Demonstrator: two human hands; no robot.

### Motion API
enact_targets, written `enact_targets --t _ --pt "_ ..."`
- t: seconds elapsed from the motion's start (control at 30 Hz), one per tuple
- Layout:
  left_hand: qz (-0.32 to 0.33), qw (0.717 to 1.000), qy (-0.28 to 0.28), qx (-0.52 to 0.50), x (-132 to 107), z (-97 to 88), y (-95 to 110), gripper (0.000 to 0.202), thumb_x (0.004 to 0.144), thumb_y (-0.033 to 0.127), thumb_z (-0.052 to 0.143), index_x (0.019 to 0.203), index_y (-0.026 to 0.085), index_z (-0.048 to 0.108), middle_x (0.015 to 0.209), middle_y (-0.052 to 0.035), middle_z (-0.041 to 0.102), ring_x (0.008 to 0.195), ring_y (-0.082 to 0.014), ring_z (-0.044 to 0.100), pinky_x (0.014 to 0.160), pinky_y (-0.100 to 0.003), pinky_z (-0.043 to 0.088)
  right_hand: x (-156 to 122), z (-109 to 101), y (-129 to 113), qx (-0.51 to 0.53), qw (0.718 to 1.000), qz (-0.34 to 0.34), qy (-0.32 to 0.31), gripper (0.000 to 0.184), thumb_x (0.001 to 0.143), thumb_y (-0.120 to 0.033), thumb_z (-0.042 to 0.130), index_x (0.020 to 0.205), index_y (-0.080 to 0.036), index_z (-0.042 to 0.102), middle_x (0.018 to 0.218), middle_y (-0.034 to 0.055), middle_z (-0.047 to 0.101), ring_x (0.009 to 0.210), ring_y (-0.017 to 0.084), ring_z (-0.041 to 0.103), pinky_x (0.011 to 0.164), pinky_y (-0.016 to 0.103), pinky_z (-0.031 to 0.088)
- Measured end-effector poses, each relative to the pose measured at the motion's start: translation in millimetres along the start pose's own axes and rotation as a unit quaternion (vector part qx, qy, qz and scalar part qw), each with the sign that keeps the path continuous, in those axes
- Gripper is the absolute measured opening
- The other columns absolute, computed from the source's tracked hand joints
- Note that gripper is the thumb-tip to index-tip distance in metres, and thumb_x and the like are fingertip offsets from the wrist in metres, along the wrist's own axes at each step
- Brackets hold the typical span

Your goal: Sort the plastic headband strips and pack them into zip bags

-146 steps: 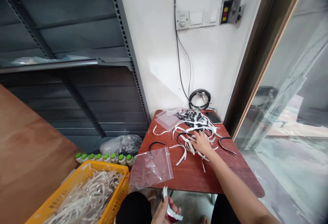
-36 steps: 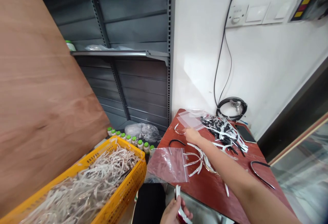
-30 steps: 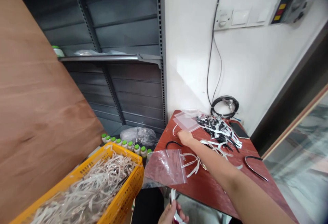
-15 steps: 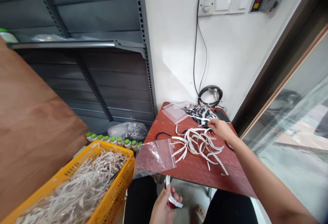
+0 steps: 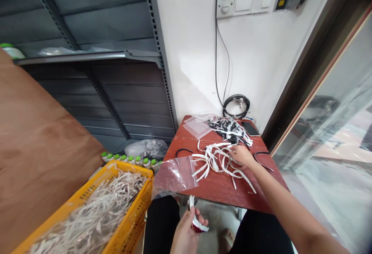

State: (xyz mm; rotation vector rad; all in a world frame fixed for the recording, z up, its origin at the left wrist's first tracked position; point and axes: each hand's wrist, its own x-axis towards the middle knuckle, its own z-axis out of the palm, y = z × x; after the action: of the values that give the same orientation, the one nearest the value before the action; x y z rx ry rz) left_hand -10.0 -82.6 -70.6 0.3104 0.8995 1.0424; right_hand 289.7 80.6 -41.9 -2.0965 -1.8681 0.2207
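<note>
My right hand [image 5: 242,155] rests on a heap of curved white strips [image 5: 217,160] in the middle of a small red table [image 5: 215,186], its fingers bent onto the strips. My left hand [image 5: 188,230] is low in front of the table's near edge, closed round a bundle of white curved strips [image 5: 196,217] with something red under them. A clear zip bag [image 5: 176,174] hangs over the table's front left corner. A black curved band [image 5: 183,152] lies just behind the bag.
A yellow crate [image 5: 128,223] of pale strips stands at the lower left, beside a brown board [image 5: 40,149]. Green-capped bottles [image 5: 128,159] line the floor under grey shelving. More bags [image 5: 199,126], black pieces [image 5: 223,125], a phone [image 5: 250,128] and a cable coil [image 5: 236,104] lie at the table's back.
My right hand swept from the table's left side, by the black band, across to the right of the white strips, which are now gathered closer together. My left hand kept its bundle.
</note>
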Motion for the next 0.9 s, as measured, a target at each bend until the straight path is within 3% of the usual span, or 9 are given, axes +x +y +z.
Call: enact_targets --t 0.2,0.33,0.5,0.6,0.77,0.9 --pt "0.01 1.0 0.007 0.0 -3.6 -3.8 3.9 0.032 0.064 0.043 0.074 0.072 0.014 0.06 0.06 -0.0015 0.059 0.062 -0.0147 0.055 0.073 -0.031 0.045 9.4 -18.2 -20.8 0.082 0.996 -0.02 0.037 0.029 0.086 -0.035 0.052 0.103 -0.017 0.067 0.099 0.0078 0.069 0.089 0.021 0.064 0.076 0.025 0.044" --pt "0.011 1.0 -0.005 -0.004 -5.6 -0.2 3.0 0.031 0.065 0.042 0.074 0.071 0.014 0.06 0.059 -0.0018 0.059 0.061 -0.0144 0.055 0.073 -0.031 0.045 9.7 -28.9 -28.7 0.133 0.99 -0.045 0.021 0.032 0.083 -0.032 0.056 0.11 -0.017 0.064 0.095 0.0049 0.07 0.08 0.017 0.066 0.069 0.022 0.047" --pt "0.002 1.0 -0.003 -0.003 -5.8 -3.6 4.4 0.033 0.064 0.042 0.075 0.071 0.014 0.06 0.059 -0.0022 0.059 0.062 -0.0151 0.056 0.072 -0.031 0.045 -7.0 -42.9 -10.5 0.142 0.989 -0.036 0.023 0.031 0.085 -0.031 0.05 0.108 -0.017 0.064 0.095 0.0049 0.07 0.08 0.017 0.065 0.069 0.022 0.046" --pt "-0.004 1.0 -0.006 -0.002 -5.6 -5.6 7.3 0.033 0.064 0.043 0.075 0.071 0.014 0.061 0.06 -0.002 0.058 0.065 -0.0159 0.057 0.073 -0.031 0.045 -29.2 -46.6 11.8 0.12 0.993 -0.016 0.008 0.025 0.082 -0.032 0.052 0.096 -0.018 0.068 0.088 0.0041 0.071 0.078 0.018 0.064 0.068 0.023 0.045" --pt "-0.01 1.0 -0.01 -0.003 -7.3 3.2 10.0 0.029 0.065 0.038 0.075 0.071 0.013 0.061 0.061 -0.0016 0.058 0.064 -0.0151 0.057 0.076 -0.032 0.045 -79.9 -29.1 34.3 0.069 0.996 0.023 -0.051 0.018 0.076 -0.034 0.06 0.067 -0.021 0.068 0.066 0.0013 0.068 0.062 0.016 0.062 0.056 0.022 0.037" --pt "-0.022 1.0 -0.023 0.0 -8.1 11.1 7.4 0.028 0.067 0.038 0.074 0.072 0.014 0.06 0.06 -0.0015 0.058 0.064 -0.0145 0.056 0.074 -0.031 0.045 -110.8 -2.4 33.6 0.035 0.995 0.081 -0.043 0.024 0.076 -0.039 0.061 0.058 -0.023 0.063 0.058 0.0018 0.065 0.056 0.017 0.06 0.048 0.022 0.031"
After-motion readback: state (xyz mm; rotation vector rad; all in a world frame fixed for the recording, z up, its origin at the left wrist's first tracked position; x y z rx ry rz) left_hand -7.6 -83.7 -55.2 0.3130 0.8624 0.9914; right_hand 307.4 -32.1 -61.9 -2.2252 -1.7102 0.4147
